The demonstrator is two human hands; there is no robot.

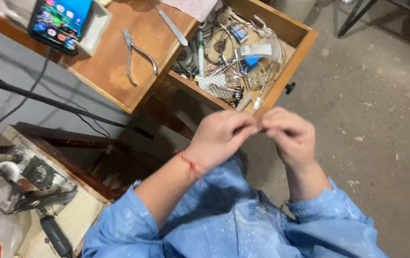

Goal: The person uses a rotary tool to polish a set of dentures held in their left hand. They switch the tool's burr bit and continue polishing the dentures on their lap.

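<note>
Both hands are up in front of the body, close together. The left hand [221,136] and the right hand [288,136] meet at the fingertips, which are pinched tight and touching. The fingers are curled in. What they pinch is too small to see. Both arms bend at the elbow and come in from the bottom. The forearms are bare, with the sleeves pushed up.

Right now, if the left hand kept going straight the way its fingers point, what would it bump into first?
The left hand points sideways at the right hand, and their fingertips already meet over the lap. So it would bump the right hand's fingers first. Something tiny may be pinched between them, but it is too small to tell.
</note>
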